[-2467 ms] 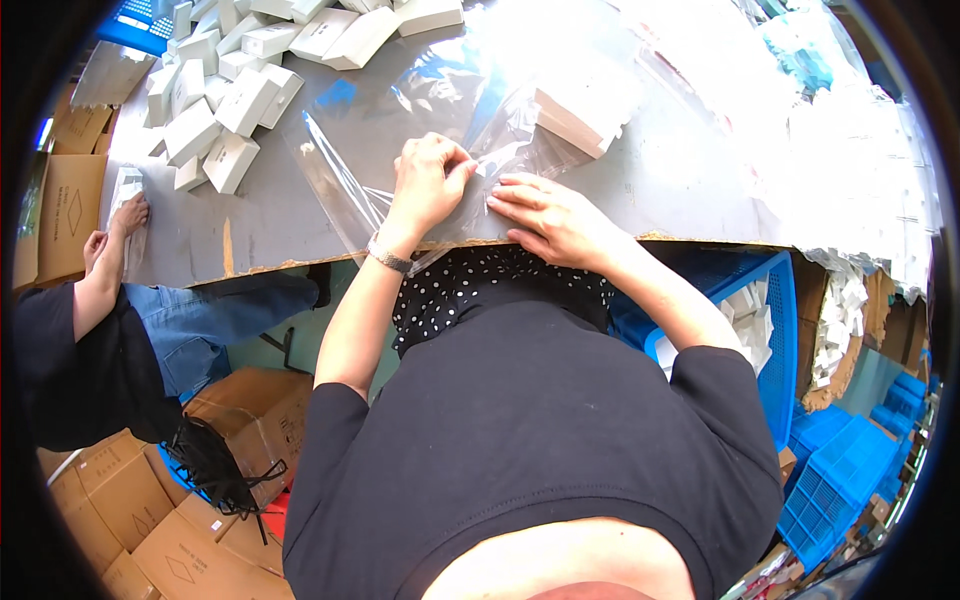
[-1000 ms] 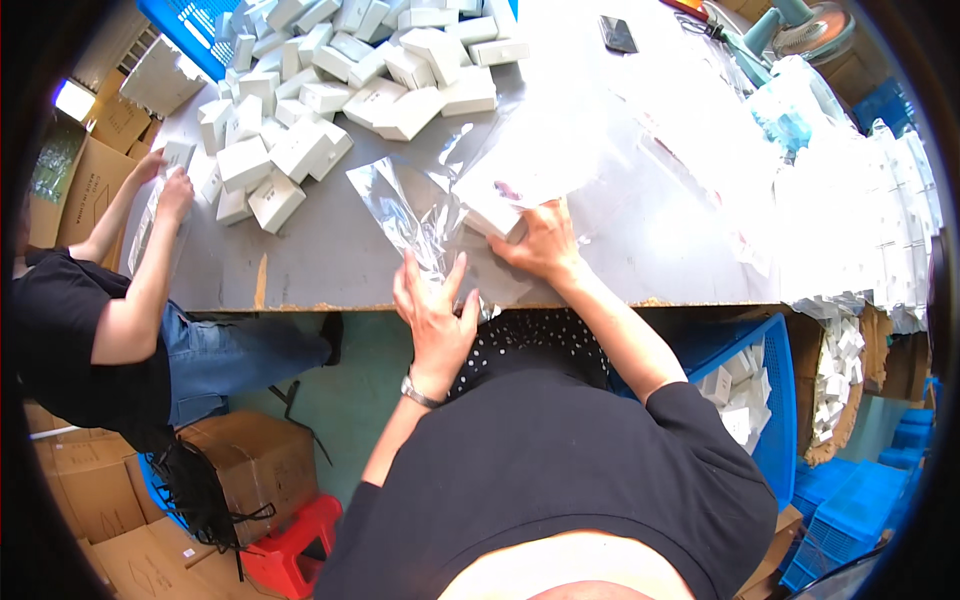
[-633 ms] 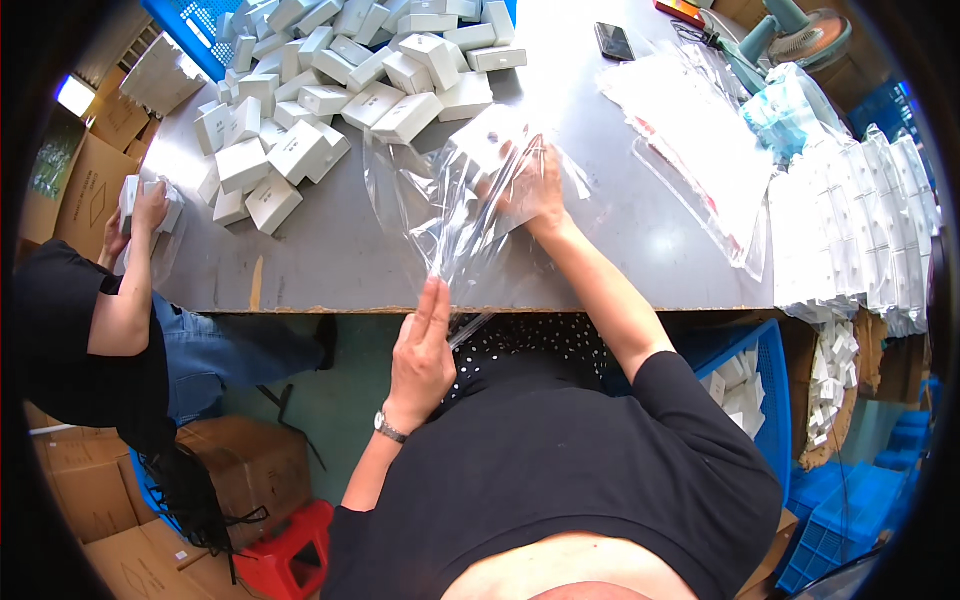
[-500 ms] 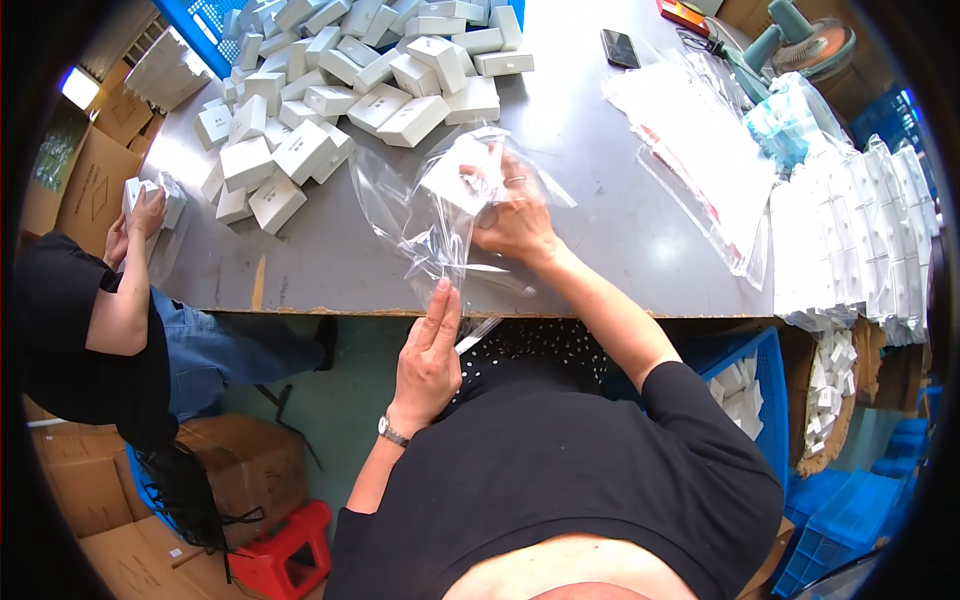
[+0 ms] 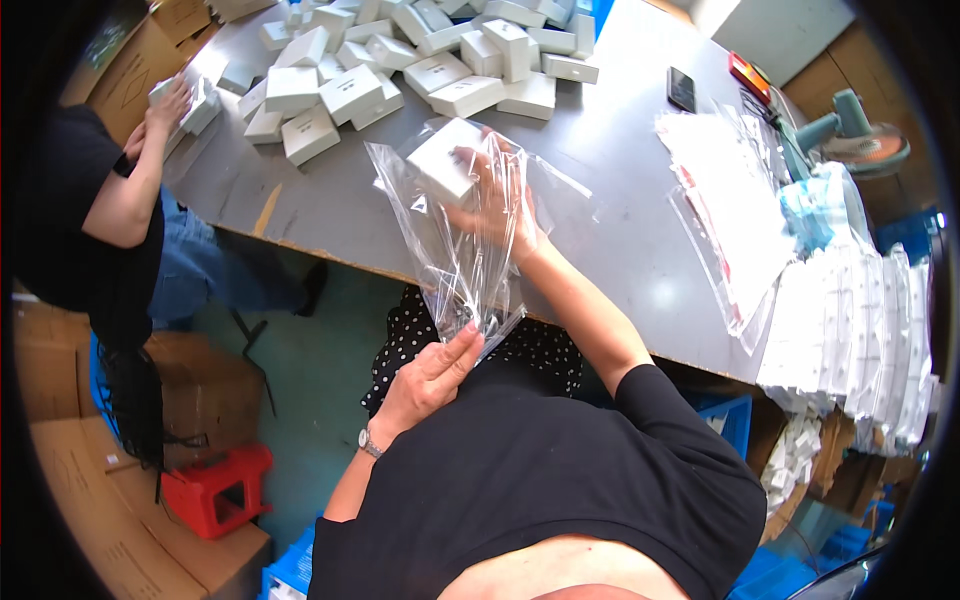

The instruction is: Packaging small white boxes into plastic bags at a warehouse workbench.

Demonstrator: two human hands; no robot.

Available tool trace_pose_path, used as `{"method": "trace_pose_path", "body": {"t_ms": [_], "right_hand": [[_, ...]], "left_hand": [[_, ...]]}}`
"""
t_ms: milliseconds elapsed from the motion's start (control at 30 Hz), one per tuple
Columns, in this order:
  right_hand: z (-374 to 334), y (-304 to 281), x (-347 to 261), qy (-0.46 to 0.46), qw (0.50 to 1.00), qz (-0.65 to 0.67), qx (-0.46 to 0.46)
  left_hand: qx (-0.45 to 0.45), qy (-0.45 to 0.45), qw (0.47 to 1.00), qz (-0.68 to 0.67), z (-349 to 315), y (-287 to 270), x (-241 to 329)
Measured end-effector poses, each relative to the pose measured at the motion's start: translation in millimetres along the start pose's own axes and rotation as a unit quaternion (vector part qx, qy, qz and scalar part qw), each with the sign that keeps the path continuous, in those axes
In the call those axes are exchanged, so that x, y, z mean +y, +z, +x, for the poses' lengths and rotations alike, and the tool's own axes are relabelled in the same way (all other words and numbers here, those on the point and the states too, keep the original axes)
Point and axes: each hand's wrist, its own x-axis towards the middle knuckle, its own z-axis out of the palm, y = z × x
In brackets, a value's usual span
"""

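Observation:
A clear plastic bag (image 5: 440, 235) stretches between my two hands over the table's front edge. At its far end is a white box (image 5: 446, 160), tilted. My right hand (image 5: 495, 195) grips the box from its right side, with the film over or around the fingers; I cannot tell exactly which layers lie over the hand. Nearer my body, my left hand (image 5: 430, 382) pinches the gathered near end of the bag between thumb and fingers. A heap of similar white boxes (image 5: 352, 92) lies on the table beyond.
On the grey table (image 5: 610, 255) are flat clear bags (image 5: 725, 190), a phone (image 5: 681, 89) and a small fan (image 5: 865, 145). Bagged white boxes (image 5: 840, 340) stand stacked at right. A co-worker's hands (image 5: 165, 110) hold white boxes at left. A red stool (image 5: 218, 490) stands below.
The view has turned, so the table sits higher and tilted. The bag is now drawn out longer and straighter between my hands, and the white box shows more clearly at its far end.

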Motion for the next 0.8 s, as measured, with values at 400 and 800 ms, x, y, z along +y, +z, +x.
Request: {"method": "trace_pose_path", "body": {"t_ms": [400, 800], "right_hand": [[-18.4, 9.0, 16.7, -0.137, 0.988, -0.057, 0.038], [-20.6, -8.3, 4.4, -0.134, 0.943, 0.016, -0.305]], "left_hand": [[0.097, -0.115, 0.989, -0.013, -4.2, 8.5, 19.1], [0.075, -0.116, 0.987, -0.084, -23.7, -2.2, -17.9]]}}
